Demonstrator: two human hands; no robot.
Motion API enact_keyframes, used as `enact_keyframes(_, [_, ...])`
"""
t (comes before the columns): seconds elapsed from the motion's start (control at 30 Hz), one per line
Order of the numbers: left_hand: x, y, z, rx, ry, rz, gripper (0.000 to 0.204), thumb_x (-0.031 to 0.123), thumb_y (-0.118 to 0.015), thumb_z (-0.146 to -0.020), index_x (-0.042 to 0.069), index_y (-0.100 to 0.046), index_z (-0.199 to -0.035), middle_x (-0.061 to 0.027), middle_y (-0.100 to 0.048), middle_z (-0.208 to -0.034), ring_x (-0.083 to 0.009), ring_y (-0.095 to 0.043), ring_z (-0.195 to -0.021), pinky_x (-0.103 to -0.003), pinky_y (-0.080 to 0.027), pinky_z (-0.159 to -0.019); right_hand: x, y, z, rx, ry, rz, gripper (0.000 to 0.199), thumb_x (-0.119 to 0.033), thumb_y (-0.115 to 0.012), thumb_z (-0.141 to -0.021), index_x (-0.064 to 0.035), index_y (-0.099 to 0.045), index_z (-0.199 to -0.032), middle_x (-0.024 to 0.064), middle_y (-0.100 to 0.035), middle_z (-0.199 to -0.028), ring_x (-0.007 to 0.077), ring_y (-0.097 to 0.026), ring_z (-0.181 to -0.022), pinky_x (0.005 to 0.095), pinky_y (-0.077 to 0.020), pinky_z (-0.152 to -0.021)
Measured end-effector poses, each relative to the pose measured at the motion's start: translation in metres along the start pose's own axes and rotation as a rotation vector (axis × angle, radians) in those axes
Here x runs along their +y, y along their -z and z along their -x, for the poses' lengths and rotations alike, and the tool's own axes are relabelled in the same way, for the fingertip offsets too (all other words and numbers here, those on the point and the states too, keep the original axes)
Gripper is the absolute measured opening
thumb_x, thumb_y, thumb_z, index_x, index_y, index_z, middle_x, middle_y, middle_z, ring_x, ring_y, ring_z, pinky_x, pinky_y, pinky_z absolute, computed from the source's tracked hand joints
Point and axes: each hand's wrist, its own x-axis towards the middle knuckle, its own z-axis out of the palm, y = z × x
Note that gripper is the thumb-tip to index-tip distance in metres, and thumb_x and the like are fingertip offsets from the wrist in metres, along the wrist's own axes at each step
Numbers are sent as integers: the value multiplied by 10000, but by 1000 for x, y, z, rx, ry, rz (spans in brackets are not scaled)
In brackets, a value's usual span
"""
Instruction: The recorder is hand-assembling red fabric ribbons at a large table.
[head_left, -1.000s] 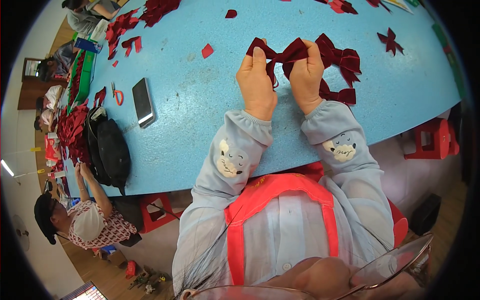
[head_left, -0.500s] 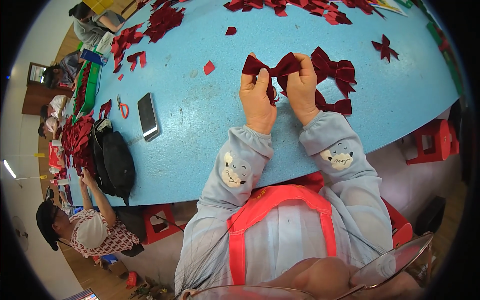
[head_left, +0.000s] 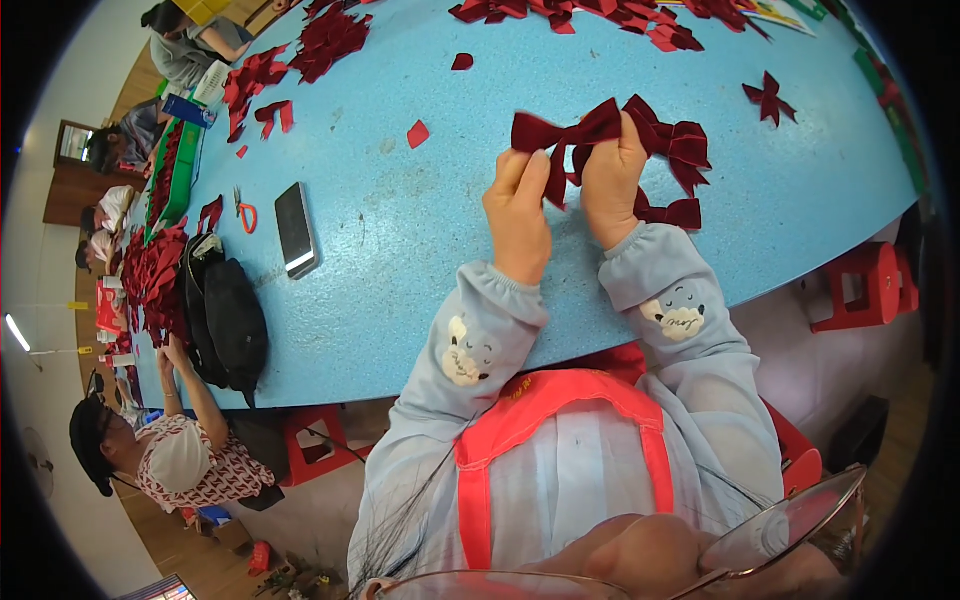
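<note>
A dark red velvet bow (head_left: 597,122) is held up above the blue table between my two hands. My right hand (head_left: 612,188) is closed on its right side, with the fingers partly behind the right loop. Below the left loop, my left hand (head_left: 520,215) is closed, thumb against fingers, at the bow's lower edge beside a hanging tail; the exact pinch point is partly hidden. Just past my right hand lie more finished bows (head_left: 688,146), and another bow (head_left: 672,212) rests beside my right wrist.
A phone (head_left: 294,230), orange-handled scissors (head_left: 247,214) and a black pouch (head_left: 225,320) lie left on the table (head_left: 400,290). Red fabric piles (head_left: 330,45) line the far side. One bow (head_left: 769,99) sits far right. A co-worker (head_left: 180,450) handles red fabric at the left edge.
The bow has shifted to the right and slightly up. My left hand has slid from over the left loop to below it; my right hand has moved slightly right.
</note>
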Motion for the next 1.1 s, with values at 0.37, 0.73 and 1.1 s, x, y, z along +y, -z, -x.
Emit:
enact_keyframes(0.37, [32,5,-24,-169,259,-235,210,167,-542,-887,-5,-580,-1000,-47,-608,-799,-109,-544,-666,-257,-442,-598,-15,-4,5,-137,-106,-115,175,-87,-457,-870,-11,-613,-895,-9,-581,-762,39,-476,-664,190,-381,-593])
enact_keyframes(0.73, [53,23,-21,-99,204,-286,189,173,-551,-884,-8,-576,-933,-35,-582,-731,-93,-500,-533,-230,-410,-477,-30,-7,0,-600,-470,-226,212,-173,-553,-861,-23,-622,-994,12,-617,-835,82,-557,-738,214,-451,-683])
enact_keyframes(1.1, [65,40,1,-165,232,-237,228,185,-612,-844,-14,-602,-957,-52,-616,-846,-107,-550,-679,-239,-457,-633,-42,-16,15,-490,-433,-154,234,-240,-621,-847,-31,-661,-944,-8,-614,-794,67,-533,-681,192,-422,-598])
